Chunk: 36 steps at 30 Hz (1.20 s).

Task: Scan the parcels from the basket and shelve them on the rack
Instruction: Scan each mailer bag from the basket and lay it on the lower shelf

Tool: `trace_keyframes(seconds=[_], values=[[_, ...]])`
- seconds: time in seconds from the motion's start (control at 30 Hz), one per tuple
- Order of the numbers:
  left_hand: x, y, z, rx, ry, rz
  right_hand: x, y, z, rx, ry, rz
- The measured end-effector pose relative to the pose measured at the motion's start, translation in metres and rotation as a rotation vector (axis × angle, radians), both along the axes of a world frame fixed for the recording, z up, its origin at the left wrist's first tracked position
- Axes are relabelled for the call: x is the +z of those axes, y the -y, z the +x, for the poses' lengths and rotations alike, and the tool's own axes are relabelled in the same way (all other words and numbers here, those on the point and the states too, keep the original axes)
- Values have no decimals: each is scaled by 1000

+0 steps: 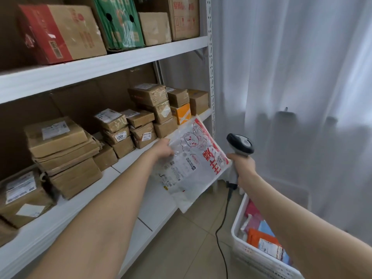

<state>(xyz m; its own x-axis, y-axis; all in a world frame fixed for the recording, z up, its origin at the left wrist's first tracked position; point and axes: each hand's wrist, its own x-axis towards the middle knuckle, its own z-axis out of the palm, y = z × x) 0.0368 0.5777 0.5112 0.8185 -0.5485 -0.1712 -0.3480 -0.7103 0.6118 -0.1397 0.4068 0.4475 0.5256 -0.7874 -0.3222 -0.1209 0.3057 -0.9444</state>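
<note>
Mid-frame, the left hand (163,149) is pinching the limp, probably light, slippery parcel (193,164) by its edge while the right hand (244,168) is gripping the scanner (240,144)

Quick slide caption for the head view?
Left hand holds a white parcel at the rack; right hand grips the scanner near the basket.

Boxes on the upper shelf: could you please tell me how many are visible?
4, left to right: a red-and-brown carton, a green carton, a small plain box and a tall red-printed box at the right end. More may sit hidden behind them.
</note>
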Motion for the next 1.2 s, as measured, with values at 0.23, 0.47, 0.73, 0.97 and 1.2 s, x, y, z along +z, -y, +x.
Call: trace_keyframes(seconds=[0.23, 0.47, 0.73, 0.97, 1.2], values=[[-29, 14, -15, -99, 245, 341, -36, -7, -6, 233, 16, 179], [-58, 25, -20, -77, 343, 451, -71, -14, -5, 270, -60, 226], [-115, 5, -29, 608, 87, 82, -98, -9, 0, -91, -67, 481], [-172, 5, -67, 720, -1041, -709, -116, -8, 10, -189, -42, 586], [-211, -10, -52, 889, -750, -665, -142, -11, 14, -121, -116, 432]])
